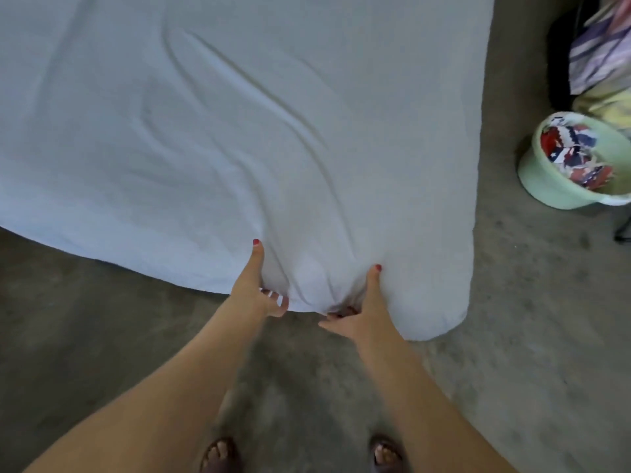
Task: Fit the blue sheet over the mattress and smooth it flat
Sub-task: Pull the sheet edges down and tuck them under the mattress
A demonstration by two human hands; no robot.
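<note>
Head view, looking down at the foot edge of a low bed on bare grey concrete floor (102, 336).

Pale blue cotton sheet (239, 131) spread across the whole mattress, hanging over the near edge and wrapped round the near right corner (454, 302). Mattress itself not visible anywhere, fully covered.

Left hand (254, 291) at the near edge: thumb laid up along the top of the cloth, remaining fingers curled under the hem, gripping a bunch of fabric. Right hand (365, 312) just beside it, same arrangement: thumb on top, fingers hooked underneath and pinching the edge (fingertips partly buried in the fold, so exact hold not fully clear). Both arms stretched out straight, feet in dark sandals (218, 455) planted back from the bed.

Long diagonal creases (273, 107) running from upper left down toward the two hands, converging where the cloth is bunched between them. Likely reading: cloth gathered here to draw slack toward this edge, thumbs on top to pin the surface, fingers below ready to tuck.

Task judged mid-way: sheet on, not yet flat.

Off to the right, well apart from the bed: mint-green plastic basin (546, 186) holding red, white and blue patterned cloth; striped purple-and-white fabric bundle (601, 49) behind it.
</note>
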